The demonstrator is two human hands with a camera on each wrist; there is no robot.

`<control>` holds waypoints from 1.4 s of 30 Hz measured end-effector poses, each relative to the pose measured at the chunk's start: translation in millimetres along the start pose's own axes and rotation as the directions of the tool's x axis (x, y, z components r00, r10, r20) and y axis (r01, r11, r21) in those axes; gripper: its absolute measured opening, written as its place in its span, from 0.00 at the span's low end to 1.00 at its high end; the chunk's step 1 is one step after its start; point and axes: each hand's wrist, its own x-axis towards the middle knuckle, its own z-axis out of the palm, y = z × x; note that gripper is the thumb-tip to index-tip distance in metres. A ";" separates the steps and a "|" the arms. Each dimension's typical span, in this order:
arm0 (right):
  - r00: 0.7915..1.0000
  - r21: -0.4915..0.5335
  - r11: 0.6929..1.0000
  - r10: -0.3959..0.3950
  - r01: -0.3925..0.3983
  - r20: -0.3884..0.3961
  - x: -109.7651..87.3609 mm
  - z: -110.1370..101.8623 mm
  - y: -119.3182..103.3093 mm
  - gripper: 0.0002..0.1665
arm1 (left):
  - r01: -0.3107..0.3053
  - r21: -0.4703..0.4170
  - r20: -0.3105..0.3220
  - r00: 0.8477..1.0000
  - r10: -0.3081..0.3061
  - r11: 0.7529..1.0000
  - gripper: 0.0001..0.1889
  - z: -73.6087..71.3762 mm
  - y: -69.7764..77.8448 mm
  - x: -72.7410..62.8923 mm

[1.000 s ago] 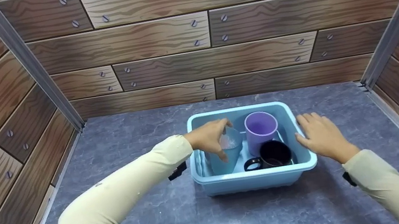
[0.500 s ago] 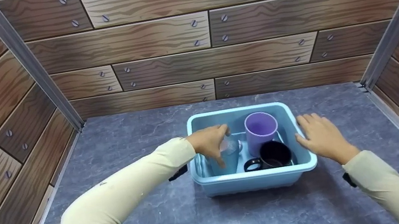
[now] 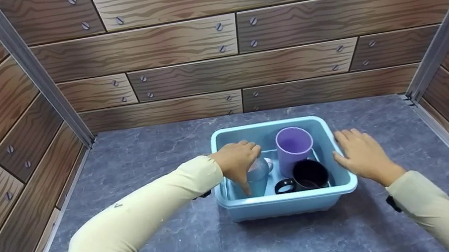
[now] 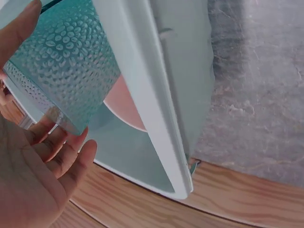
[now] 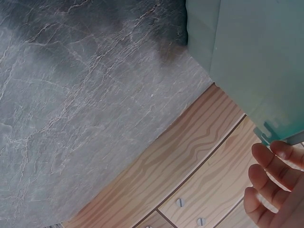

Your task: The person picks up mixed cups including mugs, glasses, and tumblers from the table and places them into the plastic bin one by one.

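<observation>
A translucent teal tumbler (image 4: 71, 52) with a bumpy surface stands inside the light blue plastic tub (image 3: 288, 196). My left hand (image 3: 238, 163) reaches over the tub's left side and holds the tumbler near its rim, thumb on one side and fingers on the other. The hand covers part of the tumbler in the head view. Beside it shows the pale handle (image 3: 269, 163) of a mostly hidden pink item (image 4: 124, 102). My right hand (image 3: 362, 154) rests against the tub's right rim, its fingers relaxed and touching the edge in the right wrist view.
A purple cup (image 3: 294, 144) stands at the back right of the tub. In front of it is a black mug (image 3: 309, 174) with its handle to the left. The grey marbled tabletop (image 3: 171, 245) is bounded by wood-print walls (image 3: 181, 45).
My left hand has closed in around the tumbler and its thumb has come lower. The tumbler's rim has shifted down and left, uncovering the pale handle. My right hand stays put.
</observation>
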 end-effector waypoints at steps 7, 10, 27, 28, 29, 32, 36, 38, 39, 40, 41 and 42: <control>1.000 -0.004 1.000 0.007 -0.007 0.002 -0.6 1.1 0.1 0.27 | -0.025 0.091 0.010 1.000 0.024 0.996 0.49 5.9 0.7 1.0; 1.000 -0.002 1.000 0.016 -0.016 0.013 -0.8 1.1 0.1 0.27 | -0.025 0.084 0.008 1.000 0.024 0.996 0.48 8.2 0.8 0.8; 1.000 0.011 1.000 -0.006 0.006 -0.016 0.2 1.4 1.6 0.25 | -0.026 0.136 0.002 1.000 0.026 0.990 0.48 17.7 -3.9 -0.8; 1.000 0.010 1.000 -0.005 0.005 -0.015 0.3 1.3 1.7 0.25 | -0.025 0.140 0.003 1.000 0.025 0.990 0.48 18.1 -4.0 -0.6; 1.000 0.010 1.000 -0.005 0.006 -0.014 0.4 1.1 1.6 0.25 | -0.024 0.145 0.003 1.000 0.023 0.989 0.48 18.4 -4.0 -0.7; 1.000 0.009 1.000 -0.007 0.007 -0.017 0.5 1.0 1.5 0.25 | -0.017 0.157 0.000 1.000 0.017 0.988 0.49 19.6 -3.6 -0.7; 1.000 0.007 1.000 -0.005 0.005 -0.016 0.4 1.1 1.5 0.26 | -0.005 0.131 0.003 1.000 0.005 0.991 0.48 21.6 -3.2 -1.3; 1.000 0.007 1.000 -0.005 0.005 -0.014 0.2 1.3 1.5 0.26 | 0.002 0.115 0.004 1.000 -0.003 0.993 0.48 23.3 -3.2 -1.5; 1.000 0.007 1.000 -0.004 0.004 -0.013 0.0 1.5 1.5 0.26 | 0.005 0.106 0.007 1.000 -0.006 0.994 0.48 24.3 -3.2 -1.2; 1.000 0.007 1.000 -0.003 0.003 -0.012 -0.2 1.5 1.3 0.27 | 0.009 0.101 0.006 1.000 -0.009 0.995 0.48 25.2 -3.1 -1.2; 1.000 0.007 1.000 -0.003 0.004 -0.012 -0.4 1.6 1.2 0.27 | 0.012 0.098 0.006 1.000 -0.013 0.995 0.48 26.1 -3.0 -1.1; 1.000 0.005 1.000 -0.004 0.004 -0.013 -0.4 1.9 1.1 0.27 | 0.015 0.093 0.005 1.000 -0.016 0.996 0.48 26.8 -2.8 -1.1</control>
